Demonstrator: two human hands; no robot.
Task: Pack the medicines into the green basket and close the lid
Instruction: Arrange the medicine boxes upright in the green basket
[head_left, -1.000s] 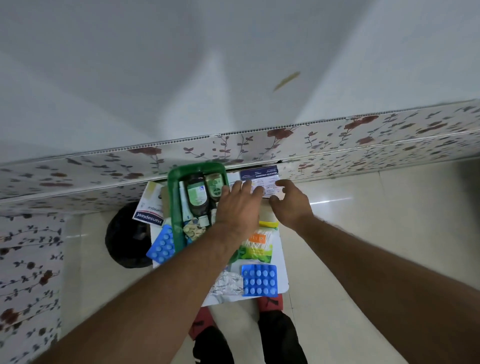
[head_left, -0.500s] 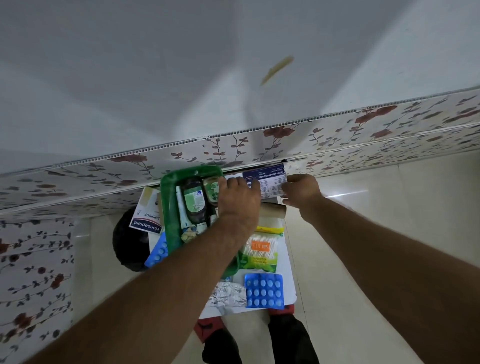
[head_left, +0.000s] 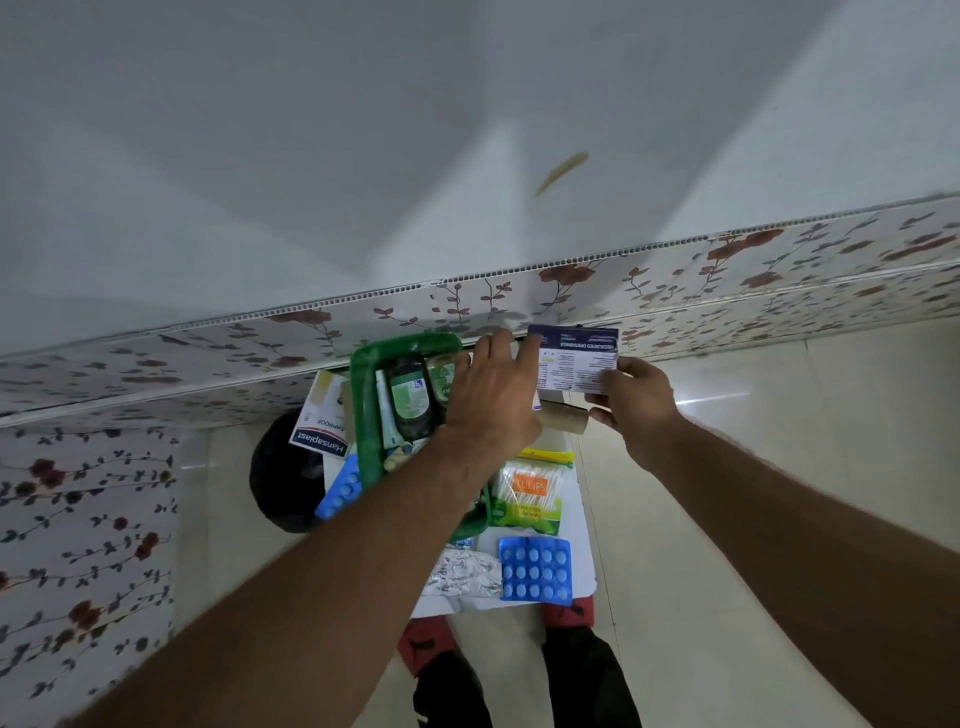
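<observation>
Both hands, left hand (head_left: 493, 395) and right hand (head_left: 636, 410), grip a box (head_left: 576, 361) beside the green basket (head_left: 363, 415). Bottles (head_left: 410, 405) are packed. Pills (head_left: 535, 569) and swabs (head_left: 527, 493) wait on the worktop (head_left: 584, 519).

Plain pale wall (head_left: 363, 130), floral-patterned panel (head_left: 571, 291) along its base, glossy cream floor tiles (head_left: 753, 467) reflecting light

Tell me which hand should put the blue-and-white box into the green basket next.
Probably the left hand: it touches the box's near end and hangs right over the green basket. The right hand pinches the box's far side, away from the basket.
</observation>
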